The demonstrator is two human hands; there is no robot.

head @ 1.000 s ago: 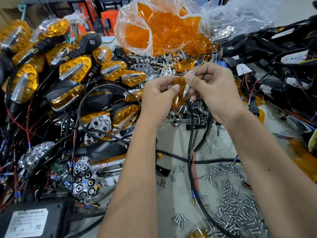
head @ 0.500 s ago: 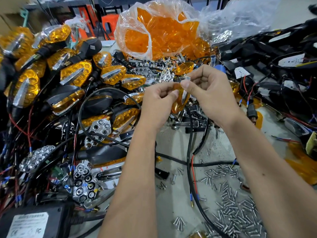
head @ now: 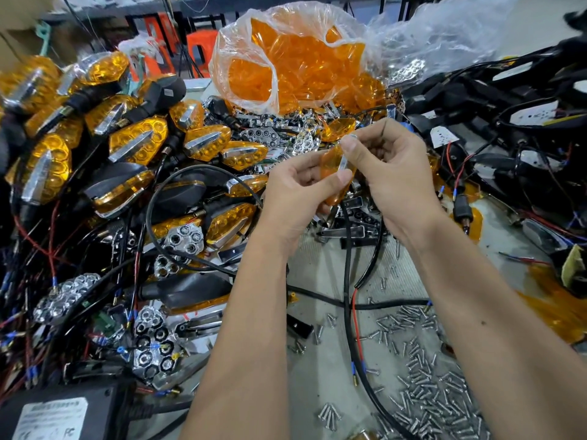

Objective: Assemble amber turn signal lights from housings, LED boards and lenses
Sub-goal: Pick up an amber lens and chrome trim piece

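Note:
An amber lens [head: 330, 168] with a thin chrome strip [head: 343, 158] on its face is held up over the bench. My left hand [head: 295, 198] grips the lens from the left, thumb across its front. From the right, my right hand [head: 394, 176] pinches the chrome strip's upper end between thumb and forefinger. A black cable [head: 347, 249] hangs down below the hands; what it joins is hidden behind them.
Finished amber signals [head: 136, 144] with black housings are piled at the left. A plastic bag of amber lenses [head: 295, 68] stands behind. Chrome reflector boards [head: 184, 241] and wires lie around. Loose screws [head: 428, 392] cover the front right. Black housings with wires [head: 508, 122] fill the right. A black power adapter [head: 57, 414] sits front left.
Both hands have stayed together with the lens, drifting slightly left and down. The right fingers have shifted along the chrome strip on the lens.

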